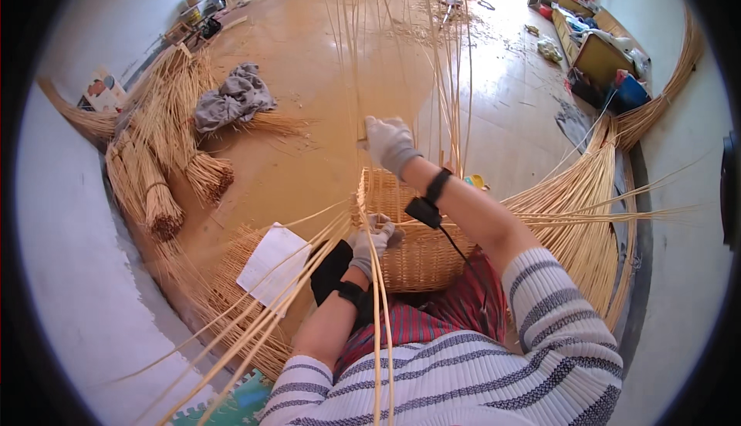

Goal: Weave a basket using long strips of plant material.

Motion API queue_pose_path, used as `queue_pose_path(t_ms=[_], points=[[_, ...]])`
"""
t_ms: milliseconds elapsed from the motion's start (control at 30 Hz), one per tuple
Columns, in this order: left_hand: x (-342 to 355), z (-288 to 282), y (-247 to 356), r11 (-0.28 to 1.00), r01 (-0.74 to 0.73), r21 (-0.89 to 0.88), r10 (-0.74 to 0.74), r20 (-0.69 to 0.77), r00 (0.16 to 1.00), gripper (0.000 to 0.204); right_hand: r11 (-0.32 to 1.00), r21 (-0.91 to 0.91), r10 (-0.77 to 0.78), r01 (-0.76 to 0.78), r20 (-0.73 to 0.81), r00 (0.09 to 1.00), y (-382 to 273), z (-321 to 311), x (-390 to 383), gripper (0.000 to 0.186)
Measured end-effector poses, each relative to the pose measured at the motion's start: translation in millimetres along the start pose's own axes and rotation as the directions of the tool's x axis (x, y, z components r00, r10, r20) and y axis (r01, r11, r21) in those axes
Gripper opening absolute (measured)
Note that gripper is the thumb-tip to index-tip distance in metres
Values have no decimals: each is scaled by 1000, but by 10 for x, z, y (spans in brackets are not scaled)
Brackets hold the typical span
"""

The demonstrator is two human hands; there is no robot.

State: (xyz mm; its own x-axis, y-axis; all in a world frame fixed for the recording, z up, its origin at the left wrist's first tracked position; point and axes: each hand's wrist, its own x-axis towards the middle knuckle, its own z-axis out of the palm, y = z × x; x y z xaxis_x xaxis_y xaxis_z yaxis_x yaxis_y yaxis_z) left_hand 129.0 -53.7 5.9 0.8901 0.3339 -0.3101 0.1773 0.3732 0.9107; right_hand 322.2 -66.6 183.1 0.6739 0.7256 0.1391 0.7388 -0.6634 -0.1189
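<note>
A woven wicker basket (421,264) sits at my lap, with long pale canes (378,326) running from its left rim toward me and others standing upright above it. My left hand (372,237), in a pale glove, is closed on the basket's left edge among the canes. My right hand (386,139), gloved too, is raised above the basket with its fingers curled round an upright cane. A white sheet (270,264) and a dark object (330,265) lie left of my left hand.
Cane bundles (166,210) and a grey cloth (235,102) lie on the floor (309,79) at left. A large fan of canes (579,210) rests along the right wall, below cluttered containers (598,63). Cane scraps (440,17) litter the floor near the doorway.
</note>
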Motion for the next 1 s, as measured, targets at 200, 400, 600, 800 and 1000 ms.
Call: queue_pose_path(t_ms=[200, 400, 600, 800, 1000], points=[[165, -273, -418, 972, -169, 161, 172, -7, 985, 11, 967, 173, -109, 188, -385, 916, -309, 199, -342, 32], [231, -402, -425, 986, -48, 161, 38, 65, 997, 41, 770, 631, 87, -97, 47, 995, -214, 662, -1358, 70], [82, -327, 107, 982, 190, 19, -189, 227, 955, 47, 590, 794, -161, 148, -63, 985, 164, 599, -1836, 62], [55, -125, 178, 982, 168, 82, -177, 110, 978, 21, 279, 960, 695, 6, -206, 689, 510, 1048, -2414, 23], [-17, 68, 57, 987, 135, -88, -140, -54, 989, 12, 918, 365, 24, 154, -440, 898, 222, 590, -871, 68]])
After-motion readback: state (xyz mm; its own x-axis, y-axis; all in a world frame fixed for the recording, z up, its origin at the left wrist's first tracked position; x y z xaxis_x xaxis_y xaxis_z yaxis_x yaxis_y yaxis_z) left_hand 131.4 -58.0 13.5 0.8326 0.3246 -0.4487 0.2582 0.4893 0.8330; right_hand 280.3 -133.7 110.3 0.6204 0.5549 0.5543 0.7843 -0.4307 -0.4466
